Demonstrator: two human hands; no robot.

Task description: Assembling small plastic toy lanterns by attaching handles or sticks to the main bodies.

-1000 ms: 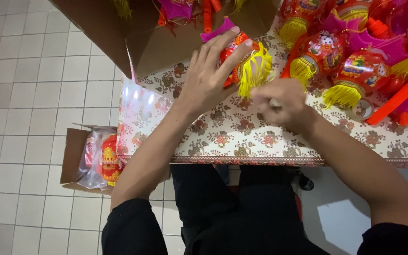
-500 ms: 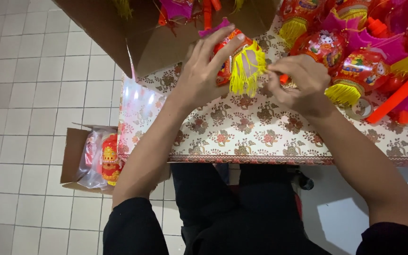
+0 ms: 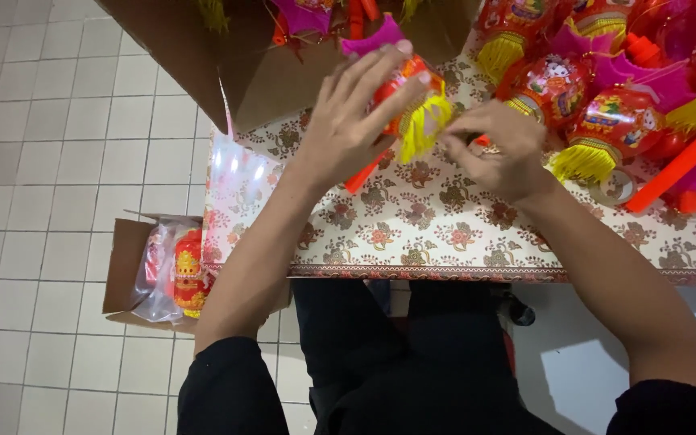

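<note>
Behind left hand (image 3: 348, 121), half-hidden lantern (image 3: 412, 105)

The left hand (image 3: 348, 121) covers most of the red lantern (image 3: 400, 84), leaving only its yellow tassel (image 3: 422, 125) clear. Whatever the right hand (image 3: 501, 149) pinches is hidden by its fingers. The cardboard box (image 3: 203, 56) and the lantern pile (image 3: 606, 80) are cut off by the top edge.
</note>
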